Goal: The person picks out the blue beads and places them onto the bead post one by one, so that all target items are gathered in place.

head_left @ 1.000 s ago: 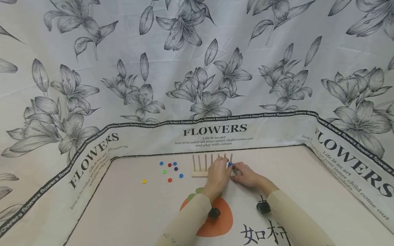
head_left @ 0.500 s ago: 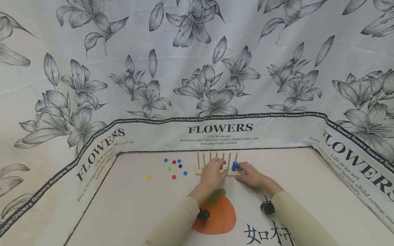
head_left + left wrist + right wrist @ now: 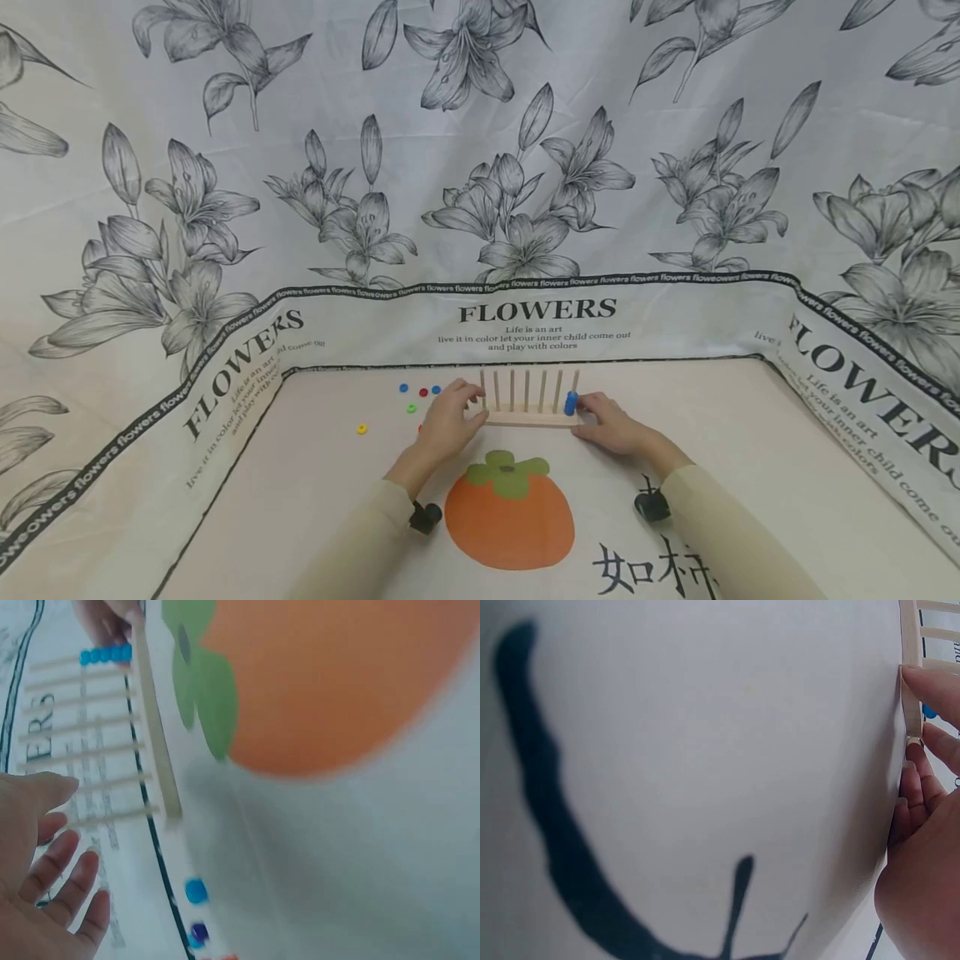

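A wooden peg rack (image 3: pixel 525 418) with a row of upright pegs stands near the back edge of the cloth. Blue beads (image 3: pixel 571 403) are stacked on its rightmost peg. At that end, my right hand (image 3: pixel 611 425) holds the base; the right wrist view has the thumb on the front of the rack base (image 3: pixel 910 705) and fingers round its end. My left hand (image 3: pixel 448 421) hovers by the rack's left end, fingers loosely spread and holding nothing, as the left wrist view of the hand (image 3: pixel 34 862) confirms. It covers some loose beads in the head view.
Loose beads lie left of the rack: a yellow bead (image 3: pixel 362 429), a green bead (image 3: pixel 411 408), a red bead (image 3: pixel 423 392) and blue ones (image 3: pixel 403 388). A purple bead (image 3: pixel 199 931) shows in the left wrist view. Floral fabric (image 3: pixel 525 192) rises behind the cloth.
My left hand has moved left from the rack's right pegs to past its left end. The right hand has stayed at the right end. The blue stack is now uncovered.
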A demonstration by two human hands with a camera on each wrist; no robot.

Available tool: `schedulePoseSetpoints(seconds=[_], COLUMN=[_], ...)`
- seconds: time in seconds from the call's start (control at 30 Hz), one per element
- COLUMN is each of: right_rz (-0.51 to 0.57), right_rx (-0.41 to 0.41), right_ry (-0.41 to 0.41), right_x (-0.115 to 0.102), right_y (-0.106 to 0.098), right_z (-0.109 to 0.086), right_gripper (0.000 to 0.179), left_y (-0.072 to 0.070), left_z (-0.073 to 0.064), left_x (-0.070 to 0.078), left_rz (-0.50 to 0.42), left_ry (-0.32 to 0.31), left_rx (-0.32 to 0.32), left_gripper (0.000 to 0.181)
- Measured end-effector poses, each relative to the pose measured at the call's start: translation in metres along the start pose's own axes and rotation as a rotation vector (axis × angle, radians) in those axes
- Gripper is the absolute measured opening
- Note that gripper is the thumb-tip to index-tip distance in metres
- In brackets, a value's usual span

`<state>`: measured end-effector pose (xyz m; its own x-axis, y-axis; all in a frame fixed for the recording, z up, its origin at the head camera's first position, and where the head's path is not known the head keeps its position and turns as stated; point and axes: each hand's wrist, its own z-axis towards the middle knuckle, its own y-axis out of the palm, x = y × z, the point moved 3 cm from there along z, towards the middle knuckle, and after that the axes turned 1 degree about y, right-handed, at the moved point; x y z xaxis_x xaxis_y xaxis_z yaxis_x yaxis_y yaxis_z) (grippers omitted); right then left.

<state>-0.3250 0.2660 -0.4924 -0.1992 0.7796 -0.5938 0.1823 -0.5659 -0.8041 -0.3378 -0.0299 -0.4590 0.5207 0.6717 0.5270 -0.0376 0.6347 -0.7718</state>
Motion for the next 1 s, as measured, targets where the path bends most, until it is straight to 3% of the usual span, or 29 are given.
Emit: schedulePoseSetpoints(seconds=[0.2, 0.43, 0.67, 1.0], right_rz=[0.003, -0.007, 0.001, 0.009], right_rx=[-0.001, -0.004, -0.015, -0.016], right_ry=[0.011, 0.009, 0.018, 0.024], right_x=[-0.001, -0.001, -0.002, -0.004], right_y=[-0.003, -0.004, -0.004, -0.006], right_z=[0.001, 0.002, 0.002, 0.001], right_gripper=[0.061, 0.061, 0.061, 0.060], left_y=[-0.014, -0.016, -0.011, -0.005], left_z=[-0.006, -0.009, -0.012, -0.010], left_x=[-0.030, -0.055, -0.067, -0.064], left_rz=[0.028, -0.019, -0.018, 0.016], left_ry=[-0.106, -0.268, -0.270, -0.297], left_rx=[-0.010, -0.082, -0.122, -0.120], left_gripper=[0.033, 0.035, 0.032, 0.022])
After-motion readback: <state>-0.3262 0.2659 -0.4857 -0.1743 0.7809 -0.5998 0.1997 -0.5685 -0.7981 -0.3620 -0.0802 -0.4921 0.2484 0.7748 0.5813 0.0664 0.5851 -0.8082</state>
